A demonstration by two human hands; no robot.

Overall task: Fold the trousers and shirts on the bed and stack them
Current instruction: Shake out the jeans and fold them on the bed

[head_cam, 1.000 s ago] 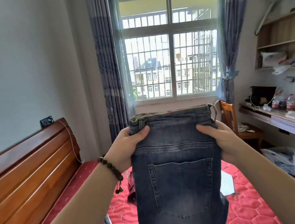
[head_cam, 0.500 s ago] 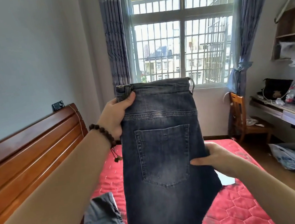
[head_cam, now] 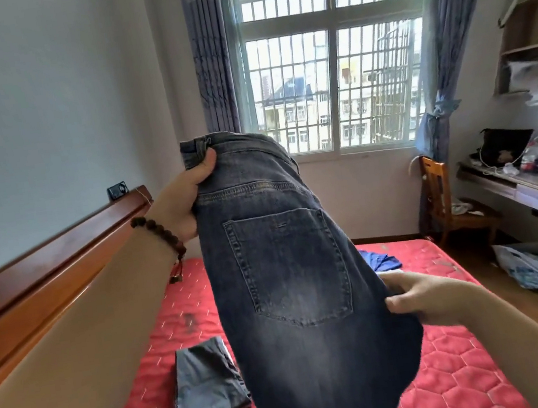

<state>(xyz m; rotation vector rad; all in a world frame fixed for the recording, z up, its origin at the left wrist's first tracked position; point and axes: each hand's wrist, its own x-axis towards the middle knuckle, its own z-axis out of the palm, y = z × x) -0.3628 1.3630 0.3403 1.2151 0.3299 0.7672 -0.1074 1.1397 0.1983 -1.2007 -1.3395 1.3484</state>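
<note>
Hanging in the air above the bed (head_cam: 456,367), the jeans (head_cam: 293,287) are pinched at the waistband corner by the left hand (head_cam: 187,198) and gripped at the right edge by the right hand (head_cam: 419,297). With the legs dangling unsupported, the halves could be skewed, or the folded dark garment (head_cam: 206,385) below could be swept and disturbed.

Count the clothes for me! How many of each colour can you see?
Dark blue denim jeans, held up by the left hand and right hand: 1
Dark grey folded garment on the red quilted bed: 1
Bright blue garment, partly hidden behind the jeans: 1
Total: 3
</note>
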